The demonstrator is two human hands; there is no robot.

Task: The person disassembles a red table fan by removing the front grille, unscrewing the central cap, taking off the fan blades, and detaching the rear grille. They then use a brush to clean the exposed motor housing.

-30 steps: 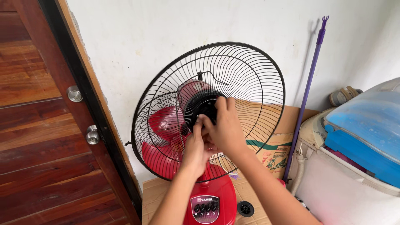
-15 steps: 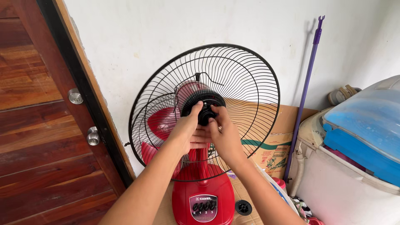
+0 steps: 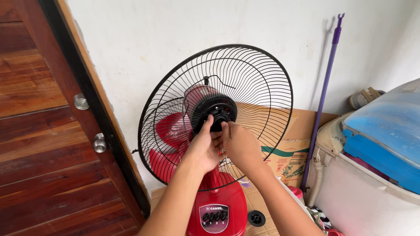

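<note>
Black hub nut (image 3: 217, 117) sits pinched between left hand (image 3: 202, 146) and right hand (image 3: 238, 146) fingertips.

We count one red pedestal fan (image 3: 216, 209), two black wire fan guards (image 3: 262, 78), two hands, left (image 3: 202, 146) and right (image 3: 239, 146), two round silver door knobs (image 3: 81, 101), one purple pole (image 3: 321, 98), one cardboard box (image 3: 286, 153), one washing machine (image 3: 372, 175)

Cardboard box (image 3: 286, 153) — brown, flattened, leaned against white wall behind fan grille, low right of centre; green curved stripe and small multicoloured printed patch on face. Label plate (image 3: 215, 217) — dark, rounded rectangle with pale border, on red fan base.
</note>
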